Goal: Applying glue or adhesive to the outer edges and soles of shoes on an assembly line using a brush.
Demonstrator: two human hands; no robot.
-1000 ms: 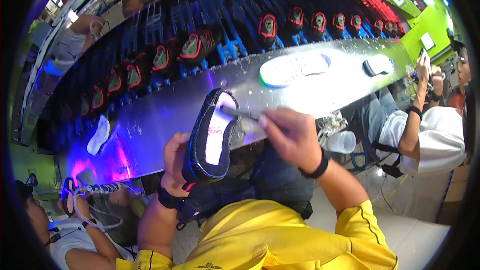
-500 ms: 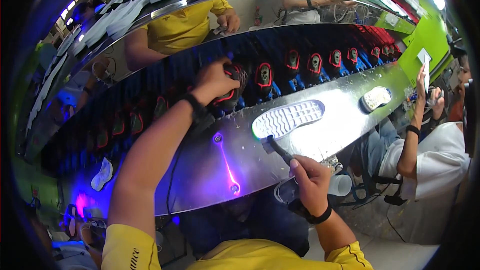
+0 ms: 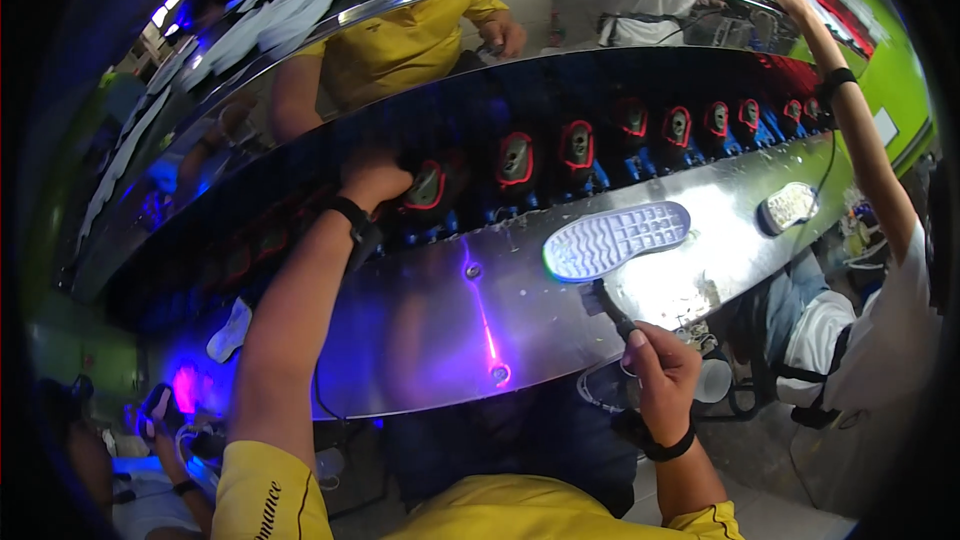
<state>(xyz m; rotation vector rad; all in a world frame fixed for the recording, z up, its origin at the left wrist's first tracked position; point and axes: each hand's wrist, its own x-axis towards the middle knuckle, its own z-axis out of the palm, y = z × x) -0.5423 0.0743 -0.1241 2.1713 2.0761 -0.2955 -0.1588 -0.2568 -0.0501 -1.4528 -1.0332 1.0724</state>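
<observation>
My left hand [image 3: 378, 177] reaches into the dark row of black, red-edged shoe uppers on lasts. It is right up against the left side of one shoe upper [image 3: 428, 185]. Shadow hides most of its fingers, so a grip cannot be made out. In my right hand [image 3: 665, 365] is a small black-handled brush [image 3: 612, 312], pinched between thumb and fingers. The brush head is just below the near edge of a pale shoe sole [image 3: 617, 240], which lies tread up on the metal table [image 3: 560, 325].
A smaller-looking pale sole [image 3: 790, 208] lies farther right. Another white piece [image 3: 230, 330] lies left of my forearm. White soles [image 3: 300, 15] line the shelf above. A co-worker's arm [image 3: 870, 150] stretches up to that shelf on the right. A cup [image 3: 713, 380] stands below the table edge.
My left hand has let go of one tilted shoe upper, now upright in the row, and moved left to its neighbour. The co-worker's arm has swung up to the shelf.
</observation>
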